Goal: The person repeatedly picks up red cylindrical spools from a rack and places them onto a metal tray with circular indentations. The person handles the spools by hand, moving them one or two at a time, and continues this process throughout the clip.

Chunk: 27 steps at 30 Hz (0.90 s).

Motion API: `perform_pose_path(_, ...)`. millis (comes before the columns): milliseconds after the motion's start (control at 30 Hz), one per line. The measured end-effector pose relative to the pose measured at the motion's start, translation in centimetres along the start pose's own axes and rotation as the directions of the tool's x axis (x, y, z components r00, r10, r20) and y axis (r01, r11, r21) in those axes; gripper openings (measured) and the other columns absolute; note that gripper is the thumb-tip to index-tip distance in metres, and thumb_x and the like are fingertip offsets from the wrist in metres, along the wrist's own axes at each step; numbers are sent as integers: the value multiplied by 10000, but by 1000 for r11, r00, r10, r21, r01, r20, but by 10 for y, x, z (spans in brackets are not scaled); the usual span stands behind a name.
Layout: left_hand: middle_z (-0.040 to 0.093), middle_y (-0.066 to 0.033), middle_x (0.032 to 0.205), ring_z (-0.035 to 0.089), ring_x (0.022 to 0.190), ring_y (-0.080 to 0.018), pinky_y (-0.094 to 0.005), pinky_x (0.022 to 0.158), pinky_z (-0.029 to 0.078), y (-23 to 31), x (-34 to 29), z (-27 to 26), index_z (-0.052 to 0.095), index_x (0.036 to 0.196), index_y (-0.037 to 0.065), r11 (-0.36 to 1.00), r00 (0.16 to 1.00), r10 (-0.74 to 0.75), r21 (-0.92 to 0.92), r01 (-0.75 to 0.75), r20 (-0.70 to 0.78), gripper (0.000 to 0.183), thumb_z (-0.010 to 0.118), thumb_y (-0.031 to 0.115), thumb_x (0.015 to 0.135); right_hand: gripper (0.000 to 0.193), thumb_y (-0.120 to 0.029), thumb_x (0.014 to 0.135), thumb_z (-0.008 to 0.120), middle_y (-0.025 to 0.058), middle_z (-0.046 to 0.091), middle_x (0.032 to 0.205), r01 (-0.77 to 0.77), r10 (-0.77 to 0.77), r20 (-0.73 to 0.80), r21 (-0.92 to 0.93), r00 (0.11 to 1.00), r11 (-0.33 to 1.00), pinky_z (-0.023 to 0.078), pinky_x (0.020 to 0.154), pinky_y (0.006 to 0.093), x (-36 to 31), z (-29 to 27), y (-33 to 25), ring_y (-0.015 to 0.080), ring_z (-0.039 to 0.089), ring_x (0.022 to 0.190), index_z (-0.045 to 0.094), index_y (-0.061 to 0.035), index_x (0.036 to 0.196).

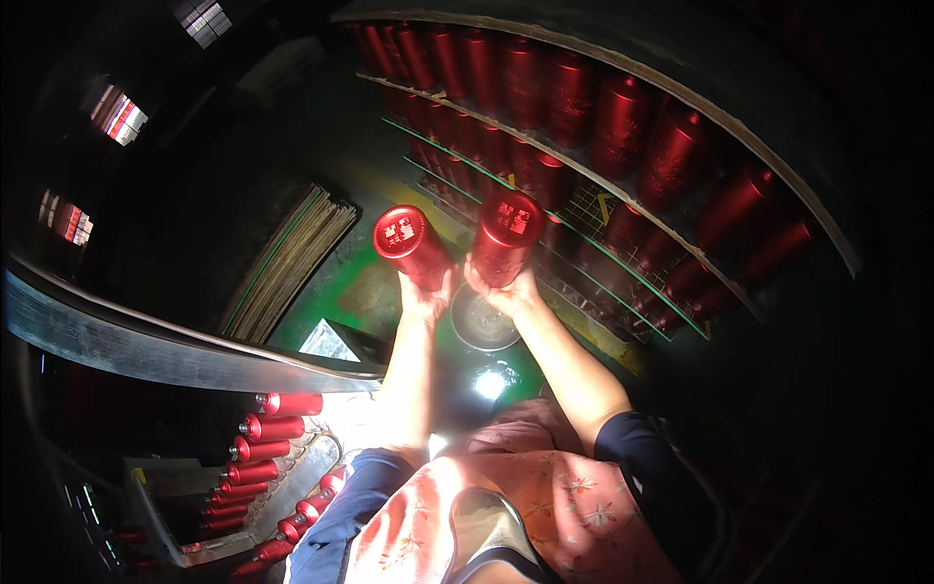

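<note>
Holding two red cylinders at once, both apparently metal, on the near side of the tiered rack (pixel 443 98). Gripping the left cylinder (pixel 413 248) in the left hand (pixel 426 295), to the left of the rack, thumb and fingers closed around its lower part; gripping the right cylinder (pixel 508 234) likewise in the right hand (pixel 501 290), overlapping the rack in view, contact with it impossible to tell. Showing flat marked ends toward the camera, opposite ends hidden. Looks like a transfer or checking step between the conveyor (pixel 316 462), left of the rack and nearer the body, and the rack's rows of similar cylinders, necks up. If meant for the rack, probably calls for turning both neck-up, finding a gap and lowering one at a time, clear of the round metal pan (pixel 484 321) just in front of the rack.
</note>
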State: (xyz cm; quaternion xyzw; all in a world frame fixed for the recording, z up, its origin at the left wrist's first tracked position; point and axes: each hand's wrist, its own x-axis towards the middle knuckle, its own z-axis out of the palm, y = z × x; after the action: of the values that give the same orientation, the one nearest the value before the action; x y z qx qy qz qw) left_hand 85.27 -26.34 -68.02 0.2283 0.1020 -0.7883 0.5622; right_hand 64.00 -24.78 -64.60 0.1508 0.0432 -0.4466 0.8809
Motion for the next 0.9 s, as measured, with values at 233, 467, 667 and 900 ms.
perform_pose_path(233, 589, -178, 1199, 576, 1065, -417, -426, 712, 663, 20, 19, -15, 616, 1211, 98, 998, 998, -42, -44, 44, 37, 692, 736, 624, 779, 657, -575, 871, 622, 248, 643, 1115, 6, -8, 26, 65, 1000, 998, 607, 819, 519, 17, -1, 10, 422, 616, 1033, 616, 7, 1176)
perform_pose_path(467, 694, -92, 1087, 660, 935, -436, -377, 639, 644, 20, -11, -6, 652, 1181, 148, 989, 991, -134, -57, 135, 21, 611, 657, 657, 844, 679, -458, 871, 684, 277, 553, 1276, -21, -5, 173, 146, 985, 989, 567, 924, 558, -28, -31, 43, 439, 519, 1201, 536, 72, 1270)
perform_pose_path(667, 682, -114, 1057, 679, 905, -296, -352, 651, 645, -42, -119, -10, 624, 1150, 87, 976, 958, -185, 154, 153, 219, 460, 633, 497, 942, 472, -346, 958, 582, 231, 534, 1381, -40, 21, 179, 108, 984, 993, 521, 978, 596, -167, -92, 44, 452, 477, 1267, 585, -38, 1316)
perform_pose_path(900, 696, -92, 1035, 717, 848, -199, -364, 693, 647, -56, -283, -100, 593, 1189, 51, 956, 990, 92, 270, -117, 105, 445, 629, 440, 975, 468, -318, 953, 583, 179, 541, 1415, 90, -25, -212, 300, 977, 950, 500, 1005, 594, -299, -265, 2, 420, 473, 1297, 572, -61, 1344)
